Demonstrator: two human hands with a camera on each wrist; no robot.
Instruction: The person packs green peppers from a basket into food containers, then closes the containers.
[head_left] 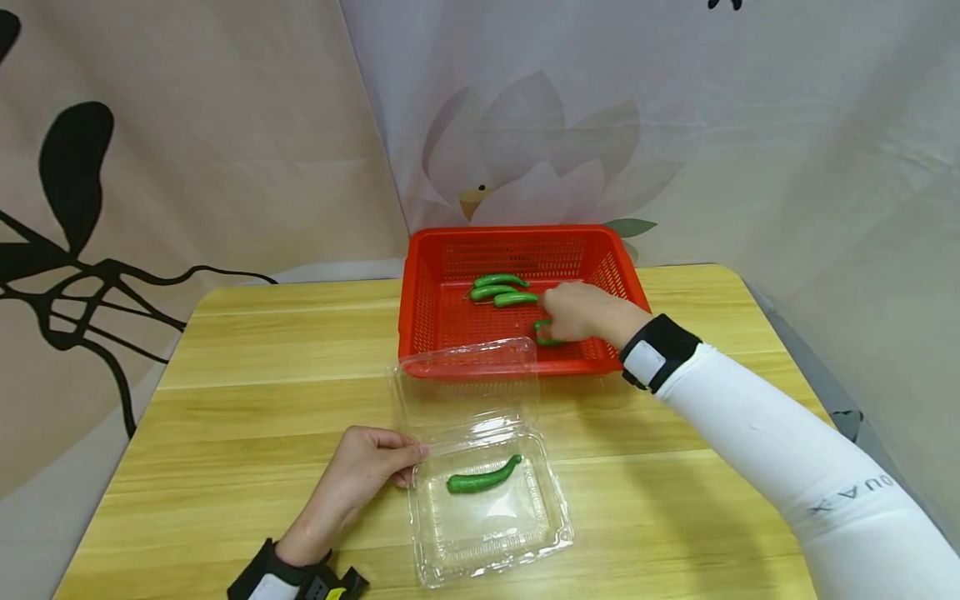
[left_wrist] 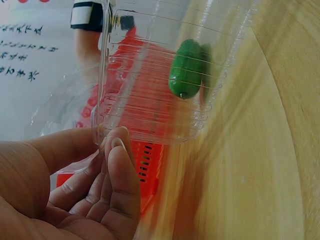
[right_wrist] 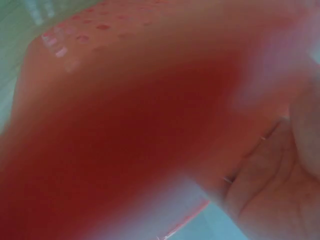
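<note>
My left hand (head_left: 367, 467) pinches the left edge of a clear plastic clamshell box (head_left: 487, 554), near its hinge, between thumb and fingers. One green chili pepper (head_left: 480, 481) lies in the box's base; the left wrist view shows this pepper (left_wrist: 186, 70) end-on through the clear wall. My right hand (head_left: 581, 312) reaches into a red plastic basket (head_left: 525, 367) and grips another green pepper (head_left: 551, 342), partly covered by the fingers. Several more green peppers (head_left: 498, 292) lie just left of that hand. In the right wrist view, the blurred basket wall hides the right fingertips.
The box's clear lid (head_left: 465, 400) is folded back, its far edge overlapping the basket's front rim. All this stands on a wooden table (head_left: 262, 375). A printed cloth (head_left: 300, 125) hangs behind the table.
</note>
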